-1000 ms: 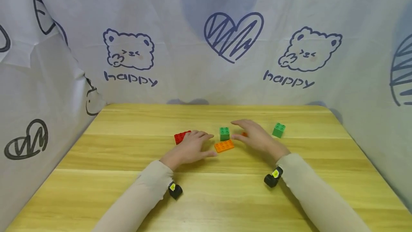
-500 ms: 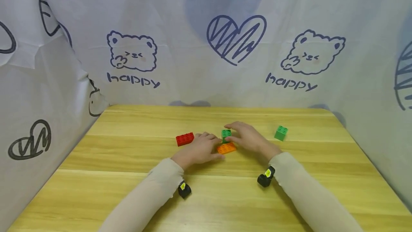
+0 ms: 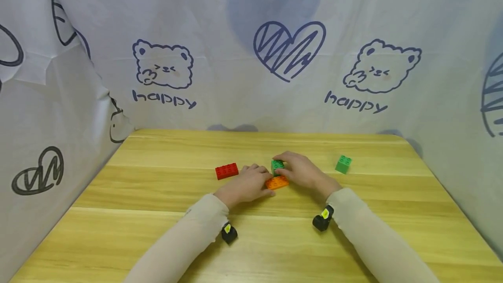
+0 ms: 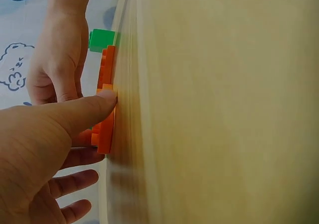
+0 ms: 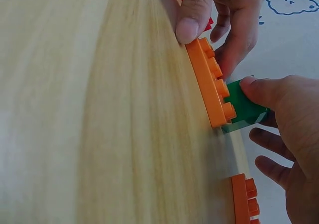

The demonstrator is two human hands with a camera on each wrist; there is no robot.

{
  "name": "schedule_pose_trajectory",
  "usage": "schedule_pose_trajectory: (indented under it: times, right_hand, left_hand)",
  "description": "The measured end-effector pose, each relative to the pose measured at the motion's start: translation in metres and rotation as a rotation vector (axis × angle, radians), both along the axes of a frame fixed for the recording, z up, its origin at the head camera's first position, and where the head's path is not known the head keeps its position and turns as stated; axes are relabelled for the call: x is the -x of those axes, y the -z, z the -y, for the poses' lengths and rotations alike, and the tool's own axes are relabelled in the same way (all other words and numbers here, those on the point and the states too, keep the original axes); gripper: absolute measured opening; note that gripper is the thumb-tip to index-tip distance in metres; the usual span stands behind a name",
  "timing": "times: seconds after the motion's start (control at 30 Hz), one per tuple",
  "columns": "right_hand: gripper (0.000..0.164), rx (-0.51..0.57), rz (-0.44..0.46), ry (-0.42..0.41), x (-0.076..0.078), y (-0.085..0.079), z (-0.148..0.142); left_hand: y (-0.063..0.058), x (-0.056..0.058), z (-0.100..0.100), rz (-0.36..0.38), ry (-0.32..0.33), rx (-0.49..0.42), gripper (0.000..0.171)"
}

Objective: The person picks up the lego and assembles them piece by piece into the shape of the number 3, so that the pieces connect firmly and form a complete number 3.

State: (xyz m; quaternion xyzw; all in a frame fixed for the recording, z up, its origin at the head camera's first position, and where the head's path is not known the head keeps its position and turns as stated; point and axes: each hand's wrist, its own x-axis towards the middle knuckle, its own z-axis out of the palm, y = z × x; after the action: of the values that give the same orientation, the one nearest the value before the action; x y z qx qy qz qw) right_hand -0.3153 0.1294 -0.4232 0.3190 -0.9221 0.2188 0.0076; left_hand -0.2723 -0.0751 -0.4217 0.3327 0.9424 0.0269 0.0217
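Note:
In the head view my left hand is at the left end of an orange building brick lying studs up. Its thumb and index finger pinch that brick, as the left wrist view shows with the orange brick between them. My right hand grips a green building brick just behind the orange one. In the right wrist view the thumb presses the green brick, with the far fingers partly hidden. The green brick stands close behind the orange brick; whether they touch I cannot tell.
A red brick lies left of my left hand. Another green brick stands to the right of my right hand. A second orange brick is hidden by the right hand in the head view. A printed cloth hangs behind the table.
Both hands have closed in toward the middle. My left hand has left the red brick's side and taken the orange brick; my right hand has moved left and taken the green brick.

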Motion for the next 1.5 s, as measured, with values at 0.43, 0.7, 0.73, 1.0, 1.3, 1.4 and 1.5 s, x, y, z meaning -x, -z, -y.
schedule_pose_trajectory:
  times: [0.43,0.7,0.73,1.0,1.3,1.4,1.5]
  right_hand:
    - [0.045,-0.001,0.009,0.007,-0.001,-0.001,-0.002]
    - [0.044,0.013,0.007,0.021,-0.005,-0.001,-0.004]
    - [0.044,0.017,0.001,0.020,-0.006,-0.001,-0.005]
    - [0.044,0.039,-0.049,0.006,-0.014,-0.005,-0.008]
    - [0.043,0.052,-0.101,0.015,-0.027,-0.012,-0.014]
    - [0.043,0.068,-0.111,0.014,-0.033,-0.013,-0.017]
    - [0.043,0.095,-0.118,0.011,-0.039,-0.012,-0.020]
  left_hand:
    - [-0.001,-0.007,-0.002,-0.013,0.048,-0.006,0.044]
    - [0.002,-0.010,0.005,-0.027,0.111,-0.043,0.041]
    - [0.002,-0.011,0.006,-0.028,0.120,-0.047,0.040]
    - [-0.001,-0.018,0.012,0.039,0.125,-0.080,0.040]
    - [0.003,-0.021,0.013,0.094,0.099,-0.148,0.042]
    - [0.004,-0.022,0.013,0.097,0.094,-0.160,0.042]
    - [0.005,-0.023,0.013,0.096,0.090,-0.168,0.040]
